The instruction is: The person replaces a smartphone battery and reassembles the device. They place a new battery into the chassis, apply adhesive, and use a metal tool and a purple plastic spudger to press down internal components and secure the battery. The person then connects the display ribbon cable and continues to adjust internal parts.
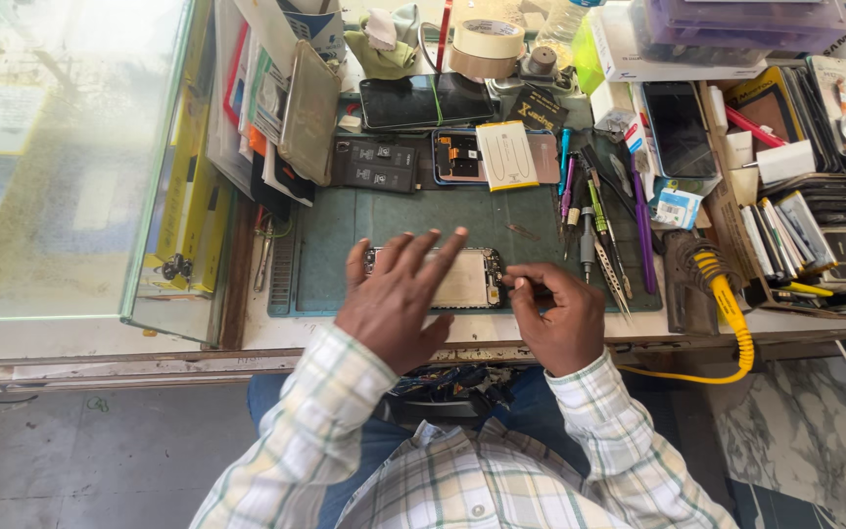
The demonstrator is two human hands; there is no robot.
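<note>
Opened phone, back cover off, lying flat on the green work mat at the near edge of the bench, just in front of the body. Left hand spread flat over its left part, fingers splayed, pressing down rather than gripping. Right hand curled tight around a thin dark tool, tip touching the phone's right end.

Likely light, thin and stiff, yet fragile: exposed board and battery inside, glass presumably underneath. Smooth frame, probably prone to sliding on the mat, hence the flat palm. Best held by the long side edges of the frame, not by the bare internals or the pale battery face.

Farther off: a second opened phone, a black battery, a tape roll. To the right: a row of screwdrivers and tweezers, a soldering iron with a yellow cord.
</note>
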